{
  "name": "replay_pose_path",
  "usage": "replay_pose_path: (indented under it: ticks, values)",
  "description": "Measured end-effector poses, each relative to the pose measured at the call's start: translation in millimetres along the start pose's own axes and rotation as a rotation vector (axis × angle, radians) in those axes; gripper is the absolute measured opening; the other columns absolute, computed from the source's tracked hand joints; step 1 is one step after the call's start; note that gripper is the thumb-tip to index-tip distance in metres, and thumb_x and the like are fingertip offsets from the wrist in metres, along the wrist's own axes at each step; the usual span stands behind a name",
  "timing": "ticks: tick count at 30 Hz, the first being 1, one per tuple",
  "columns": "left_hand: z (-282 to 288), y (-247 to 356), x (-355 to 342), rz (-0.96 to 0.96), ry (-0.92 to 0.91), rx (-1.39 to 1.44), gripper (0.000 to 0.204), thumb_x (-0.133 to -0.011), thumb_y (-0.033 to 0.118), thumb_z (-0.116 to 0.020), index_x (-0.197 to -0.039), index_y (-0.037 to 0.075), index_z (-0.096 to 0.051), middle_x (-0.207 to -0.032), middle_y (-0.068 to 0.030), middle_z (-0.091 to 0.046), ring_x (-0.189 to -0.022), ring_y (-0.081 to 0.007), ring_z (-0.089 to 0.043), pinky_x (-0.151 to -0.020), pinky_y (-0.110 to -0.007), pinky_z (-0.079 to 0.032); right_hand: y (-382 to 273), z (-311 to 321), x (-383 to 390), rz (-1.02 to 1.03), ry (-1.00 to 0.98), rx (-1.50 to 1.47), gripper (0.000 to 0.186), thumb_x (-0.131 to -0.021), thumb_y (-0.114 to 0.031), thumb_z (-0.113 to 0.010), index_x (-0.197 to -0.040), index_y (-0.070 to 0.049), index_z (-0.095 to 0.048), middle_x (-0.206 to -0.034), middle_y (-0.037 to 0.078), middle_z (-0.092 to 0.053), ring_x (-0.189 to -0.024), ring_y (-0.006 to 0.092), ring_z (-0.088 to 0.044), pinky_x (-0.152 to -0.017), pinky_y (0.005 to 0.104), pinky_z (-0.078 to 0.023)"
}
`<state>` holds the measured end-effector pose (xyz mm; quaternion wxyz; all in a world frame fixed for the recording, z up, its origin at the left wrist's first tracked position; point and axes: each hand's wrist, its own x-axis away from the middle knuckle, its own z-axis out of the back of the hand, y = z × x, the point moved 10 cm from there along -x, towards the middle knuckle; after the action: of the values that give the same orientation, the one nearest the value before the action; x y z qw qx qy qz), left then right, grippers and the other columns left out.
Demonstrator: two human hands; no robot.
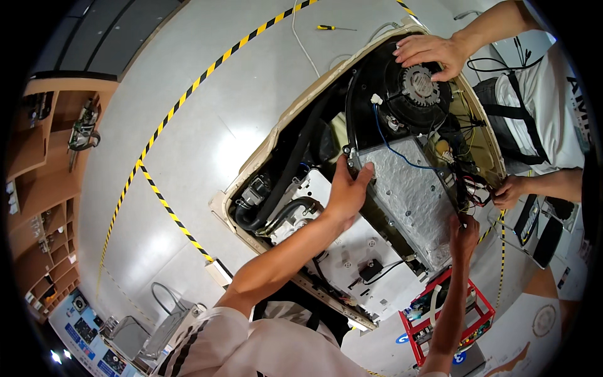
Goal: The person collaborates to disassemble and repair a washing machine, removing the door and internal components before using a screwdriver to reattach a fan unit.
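An opened appliance with a beige casing [279, 129] lies tilted in front of me, its inner parts bare. Across its middle is a rectangular box wrapped in silver foil [411, 195], joined to a round black fan housing [370, 94]. My left hand [347, 191] grips the box's upper left corner, thumb on the foil. Down at the box's lower right edge, my right hand [463, 237] is closed beside a bundle of wires [474, 190]; what its fingers hold is hidden. A blue wire [392, 147] with a white connector [376, 99] runs over the box.
A co-worker's hand [433, 53] rests on the fan housing near a toothed metal disc [421, 86]; their other hand [510, 191] is at the casing's right rim. A red-framed tool carrier [414, 349] stands below right. A yellow screwdriver [326, 27] lies on the floor.
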<state>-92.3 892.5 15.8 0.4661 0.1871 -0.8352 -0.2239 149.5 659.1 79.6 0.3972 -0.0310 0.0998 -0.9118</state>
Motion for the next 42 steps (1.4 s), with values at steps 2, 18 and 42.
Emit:
replay_pose_path:
  ticks: [2, 18, 42]
  values:
    - [0.3, 0.8, 0.0, -0.054, 0.025, -0.029, 0.075, -0.09, 0.023, -0.059, -0.143, 0.0, -0.01, -0.126, -0.0171, -0.044, -0.117, -0.0182, -0.039, -0.1, -0.03, -0.03, 0.3, 0.1, 0.3, -0.009, 0.005, 0.01, 0.032, -0.081, -0.03, -0.066, -0.088, 0.0, -0.059, -0.085, 0.015, -0.061, -0.084, 0.0335, -0.054, -0.077, 0.0424, -0.042]
    - [4.5, -3.9, -6.0, -0.143, 0.019, -0.153, 0.05, -0.094, 0.019, -0.053, -0.131, -0.001, -0.027, -0.117, -0.0144, -0.049, -0.105, -0.0158, -0.045, -0.091, -0.027, -0.037, 13.3, -2.6, 1.0, -0.106, -0.004, -0.01, 0.025, -0.075, -0.025, -0.068, -0.084, -0.002, -0.061, -0.083, 0.012, -0.061, -0.084, 0.032, -0.054, -0.077, 0.0416, -0.043]
    - [-9.6, 93.0, 58.8, -0.478, -0.306, -0.759, 0.058, -0.088, 0.003, -0.054, -0.139, 0.004, -0.029, -0.147, -0.0165, -0.022, -0.134, -0.0226, -0.026, -0.109, -0.035, -0.02, -71.4, 64.0, -51.4, 0.002, 0.283, -0.474, 0.024, -0.081, -0.011, -0.066, -0.102, -0.001, -0.062, -0.096, 0.014, -0.064, -0.085, 0.026, -0.063, -0.075, 0.0319, -0.049]
